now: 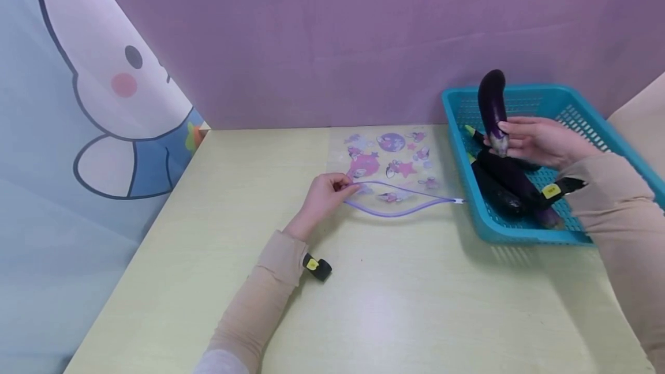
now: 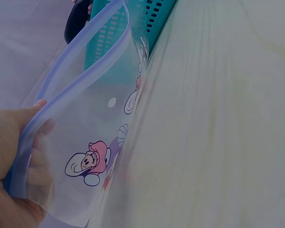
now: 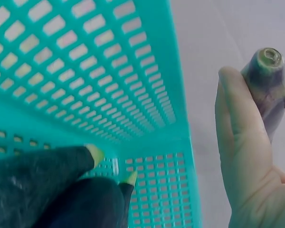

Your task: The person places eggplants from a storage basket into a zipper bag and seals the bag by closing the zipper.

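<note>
My right hand [image 1: 542, 140] pinches an eggplant [image 1: 491, 100] near its stem end, holding it upright above the teal basket [image 1: 525, 236]. In the right wrist view the cut stem end of this eggplant [image 3: 270, 64] shows between fingers and thumb. Several more dark eggplants [image 1: 506, 178] lie in the basket, some with green tips. My left hand [image 1: 327, 195] pinches one end of the purple-edged mouth of a clear zip bag [image 1: 389, 166] printed with pink and purple cartoons. The bag's mouth gapes, and a white slider sits at its right end. Through the clear film, my left fingers [image 2: 40, 175] show in the left wrist view.
The pale table [image 1: 384, 299] carries the bag and the basket. A purple backdrop [image 1: 322, 45] rises behind it, with a blue cartoon-printed cloth [image 1: 104, 235] at the left. The basket's raised rim stands close to the bag's right end.
</note>
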`<action>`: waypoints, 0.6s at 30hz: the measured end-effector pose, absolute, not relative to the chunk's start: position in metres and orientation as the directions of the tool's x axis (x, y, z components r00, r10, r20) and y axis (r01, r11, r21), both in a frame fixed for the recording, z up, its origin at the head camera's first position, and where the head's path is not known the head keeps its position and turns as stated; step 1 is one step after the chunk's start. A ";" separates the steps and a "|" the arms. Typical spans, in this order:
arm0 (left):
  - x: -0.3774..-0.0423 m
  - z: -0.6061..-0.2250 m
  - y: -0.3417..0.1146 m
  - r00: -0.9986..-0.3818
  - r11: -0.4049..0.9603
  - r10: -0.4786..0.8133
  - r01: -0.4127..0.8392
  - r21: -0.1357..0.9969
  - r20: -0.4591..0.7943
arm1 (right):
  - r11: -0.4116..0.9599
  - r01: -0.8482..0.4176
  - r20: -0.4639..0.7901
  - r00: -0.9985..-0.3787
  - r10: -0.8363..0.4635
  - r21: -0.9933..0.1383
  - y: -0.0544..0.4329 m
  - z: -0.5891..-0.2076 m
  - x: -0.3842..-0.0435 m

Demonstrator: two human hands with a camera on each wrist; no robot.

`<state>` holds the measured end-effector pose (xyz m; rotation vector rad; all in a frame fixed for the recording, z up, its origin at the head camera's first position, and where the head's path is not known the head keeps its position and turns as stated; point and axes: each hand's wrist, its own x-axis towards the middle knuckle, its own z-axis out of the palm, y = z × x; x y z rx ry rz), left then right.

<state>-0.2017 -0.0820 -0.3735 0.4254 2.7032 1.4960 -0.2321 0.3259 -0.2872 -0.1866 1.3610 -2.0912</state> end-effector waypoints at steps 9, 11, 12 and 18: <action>-0.202 -0.374 -0.082 -0.960 0.496 0.252 0.240 0.835 0.127 | -0.174 0.378 -0.234 -0.810 -0.537 -0.909 0.306 -0.281 -0.226; -0.202 -0.374 -0.082 -0.958 0.496 0.253 0.247 0.833 0.133 | -0.174 0.385 -0.235 -0.803 -0.548 -0.906 0.302 -0.281 -0.224; -0.202 -0.374 -0.081 -0.958 0.496 0.255 0.249 0.832 0.135 | -0.170 0.384 -0.233 -0.796 -0.558 -0.907 0.300 -0.280 -0.224; -0.202 -0.374 -0.080 -0.957 0.491 0.258 0.249 0.835 0.134 | 0.031 0.314 -0.284 -0.807 -0.517 -0.949 0.289 -0.276 -0.218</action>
